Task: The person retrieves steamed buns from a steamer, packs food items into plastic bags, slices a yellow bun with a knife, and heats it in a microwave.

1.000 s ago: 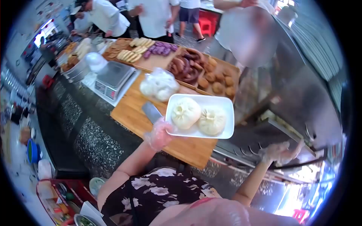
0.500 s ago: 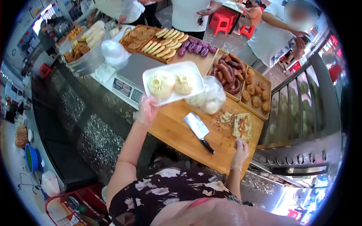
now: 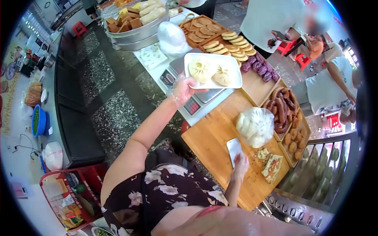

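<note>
My left hand (image 3: 184, 89), in a clear plastic glove, grips the near left corner of a white foam tray (image 3: 236, 78). Two pleated steamed buns, a left bun (image 3: 201, 70) and a right bun (image 3: 223, 75), sit side by side in it. Beneath the tray is a digital scale (image 3: 192, 106), partly covered from view. My gloved right hand (image 3: 241, 165) is closed at the handle end of a cleaver (image 3: 234, 148); its blade shows beyond the fingers and the handle is hidden. The cleaver is over a wooden board (image 3: 212, 133). Right of it lies a browned flatbread (image 3: 271, 168) with cut pieces.
A plastic bag of white buns (image 3: 256, 126) rests on the board. Behind stand trays of sausages (image 3: 281, 110), fried pieces (image 3: 295, 137), purple items (image 3: 260, 67) and round flat cakes (image 3: 236, 43). A metal steamer (image 3: 138, 37) stands far left. Several people stand across the counter.
My view has turned, so the counter sits differently in it. The tray of buns is still in my left hand. My right hand has moved from beside the flatbread to the cleaver's handle.
</note>
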Motion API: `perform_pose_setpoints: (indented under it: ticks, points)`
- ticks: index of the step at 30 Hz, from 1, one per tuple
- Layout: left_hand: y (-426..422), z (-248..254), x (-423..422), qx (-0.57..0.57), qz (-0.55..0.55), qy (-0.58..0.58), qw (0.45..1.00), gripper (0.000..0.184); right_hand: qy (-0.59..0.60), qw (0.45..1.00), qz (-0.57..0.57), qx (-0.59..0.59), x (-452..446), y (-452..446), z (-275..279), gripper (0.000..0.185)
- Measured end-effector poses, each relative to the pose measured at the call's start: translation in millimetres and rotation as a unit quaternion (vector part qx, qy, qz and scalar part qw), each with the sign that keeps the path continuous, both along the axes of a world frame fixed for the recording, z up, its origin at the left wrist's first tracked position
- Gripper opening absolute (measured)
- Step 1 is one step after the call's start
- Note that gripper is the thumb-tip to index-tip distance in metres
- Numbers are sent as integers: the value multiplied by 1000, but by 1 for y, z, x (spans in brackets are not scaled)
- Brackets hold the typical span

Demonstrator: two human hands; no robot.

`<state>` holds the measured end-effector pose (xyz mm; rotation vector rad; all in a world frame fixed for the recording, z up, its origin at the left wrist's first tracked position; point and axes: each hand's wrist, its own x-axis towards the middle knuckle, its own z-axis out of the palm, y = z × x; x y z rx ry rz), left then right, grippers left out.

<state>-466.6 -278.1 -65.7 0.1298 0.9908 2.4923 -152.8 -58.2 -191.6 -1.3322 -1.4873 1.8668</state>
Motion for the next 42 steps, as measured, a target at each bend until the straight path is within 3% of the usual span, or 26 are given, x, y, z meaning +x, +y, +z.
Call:
perform_pose_setpoints:
  ticks: [1, 6, 9, 11, 13, 16, 21, 23, 24, 25, 26, 28, 29, 31, 35, 42]
  points:
    - [-9, -3, -8, -7, -12, -4, 1000, 67, 3, 997, 65, 47, -32, -5, 11, 21]
    - [-46, -22, -65, -37, -102, -18, 994, 66, 165, 976, 128, -60, -193, -50, 50, 47]
    - [-60, -48, -105, -45, -209, -24, 976, 67, 208, 946, 111, -224, -277, -80, 71, 63]
    - [-75, -82, -136, -19, -263, -30, 964, 66, 239, 952, 59, -184, -311, -104, 51, 61]
    - [-95, -66, -159, -35, -291, -36, 955, 65, 209, 961, 5, -180, -335, -122, 35, 57]
    - [-115, -75, -197, -127, -364, 19, 922, 58, 170, 964, -140, -151, -353, -164, 18, 43]
    - [-134, -76, -263, -232, -428, 49, 872, 56, 185, 951, -216, -119, -391, -184, 16, 39]
    - [-158, -79, -288, -277, -399, 97, 869, 57, 138, 964, -216, -68, -413, -181, 28, 37]
    - [-173, -88, -300, -281, -372, 88, 880, 56, 85, 979, -183, 43, -419, -177, 21, 44]
    - [-185, -95, -312, -280, -355, 90, 887, 55, 95, 971, -214, 54, -416, -165, 1, 44]
    - [-204, -94, -316, -296, -307, 94, 900, 52, -31, 962, -143, 229, -414, -143, -33, 42]
    - [-241, -83, -321, -321, -234, 87, 914, 50, 15, 961, -197, 192, -410, -106, -89, 41]
    - [-251, -74, -331, -363, -216, 37, 905, 51, 220, 934, -282, 8, -419, -96, -102, 41]
    - [-277, -67, -346, -377, -154, 36, 913, 48, 38, 941, -333, 35, -443, -124, -33, 43]
    - [-295, -48, -383, -373, -81, 11, 924, 41, 21, 936, -344, 70, -454, -95, -86, 54]
    - [-273, -52, -451, -344, -171, 47, 922, 36, -26, 922, -372, 100, -470, -98, -95, 49]
